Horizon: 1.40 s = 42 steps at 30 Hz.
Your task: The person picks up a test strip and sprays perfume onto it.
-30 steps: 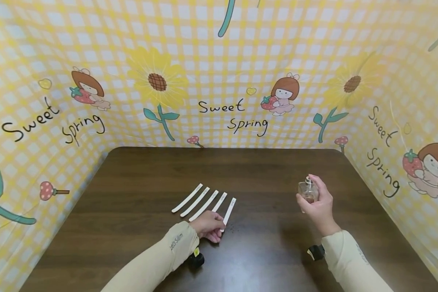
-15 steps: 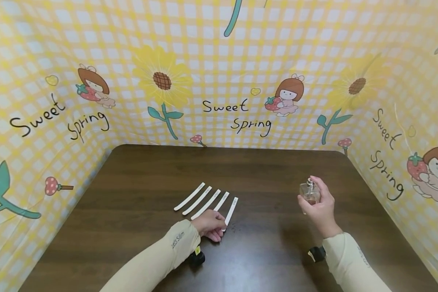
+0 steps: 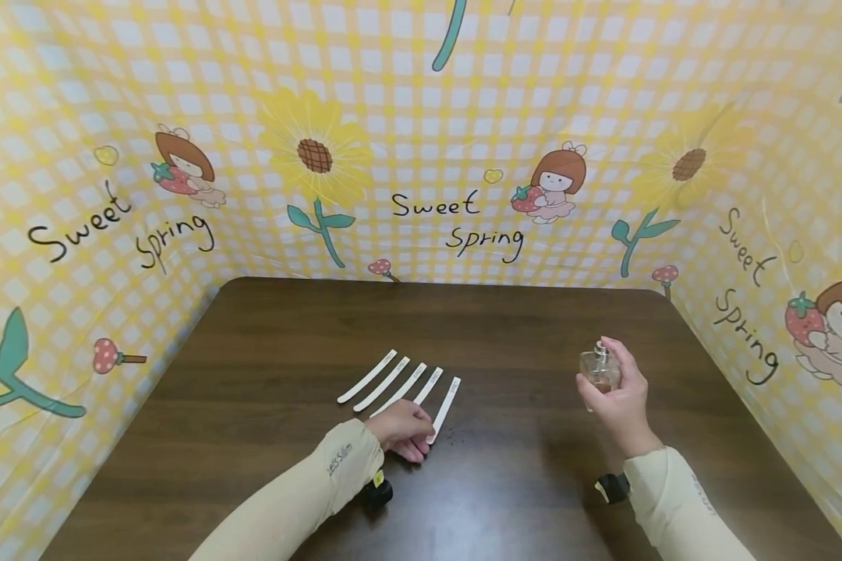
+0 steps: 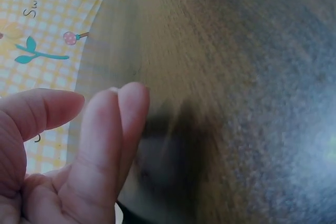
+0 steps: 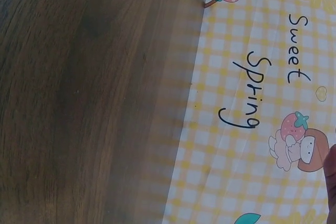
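Several white paper perfume test strips [image 3: 366,377], with small dark print at their far ends, lie fanned side by side on the table. My left hand [image 3: 403,427] reaches over the lower ends of some of them. Its thumb and finger pinch the near end of the rightmost test strip [image 3: 446,405]. In the left wrist view the fingers of my left hand [image 4: 100,145] show close up, and no strip is visible there. My right hand [image 3: 620,393] grips a clear glass perfume bottle [image 3: 593,372] upright, index finger on the spray top. The right wrist view barely shows this hand.
The dark wooden table [image 3: 519,335] is enclosed by a yellow checked cloth [image 3: 421,140] with printed flowers and lettering. Small dark specks [image 3: 454,438] lie beside the rightmost strip. A black wrist camera [image 3: 379,492] sits under the left wrist, another camera [image 3: 612,488] under the right.
The head view has shifted slightly, so everything sits a little farther right in it. Both hands keep their hold, and the strips and perfume bottle stay nearly in place.
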### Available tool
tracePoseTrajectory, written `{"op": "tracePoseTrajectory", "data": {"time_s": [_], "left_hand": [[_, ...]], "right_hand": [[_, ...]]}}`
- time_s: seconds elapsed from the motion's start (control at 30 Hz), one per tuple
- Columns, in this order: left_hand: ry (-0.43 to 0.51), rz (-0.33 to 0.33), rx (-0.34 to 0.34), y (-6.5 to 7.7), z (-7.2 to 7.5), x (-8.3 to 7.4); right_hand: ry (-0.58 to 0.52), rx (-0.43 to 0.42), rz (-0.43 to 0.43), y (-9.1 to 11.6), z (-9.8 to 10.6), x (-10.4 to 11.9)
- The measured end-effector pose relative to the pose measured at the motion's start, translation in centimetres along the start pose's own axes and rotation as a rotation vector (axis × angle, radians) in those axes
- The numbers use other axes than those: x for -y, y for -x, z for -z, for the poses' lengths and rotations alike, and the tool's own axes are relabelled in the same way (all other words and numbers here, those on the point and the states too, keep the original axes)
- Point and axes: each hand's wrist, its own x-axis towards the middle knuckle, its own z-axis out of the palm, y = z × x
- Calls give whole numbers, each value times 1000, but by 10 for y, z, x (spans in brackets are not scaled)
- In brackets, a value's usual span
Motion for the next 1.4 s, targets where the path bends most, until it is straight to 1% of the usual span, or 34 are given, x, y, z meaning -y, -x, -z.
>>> {"op": "tracePoseTrajectory", "data": {"time_s": [0.27,0.37,0.5,0.63,0.8,1.0,1.1,1.3,1.4], "left_hand": [[-55,-10,0,4,4,1],[-62,-15,-8,5,9,3],[-47,-8,-20,7,20,6],[-42,9,-55,11,30,8],[-56,15,-109,15,37,9],[-59,15,-122,19,43,14],[-68,13,-126,17,44,15],[-111,4,-145,13,44,11],[-125,11,-156,11,44,10]], "right_hand": [[2,-6,5,0,-1,0],[9,-14,16,0,-2,-1],[13,-16,19,0,-4,-1],[9,-19,21,1,-5,0],[2,-14,11,0,-5,1],[17,-7,-6,0,-4,5],[21,-14,-5,0,-2,0],[41,-14,-28,5,3,-29],[51,-14,-28,8,5,-35]]}}
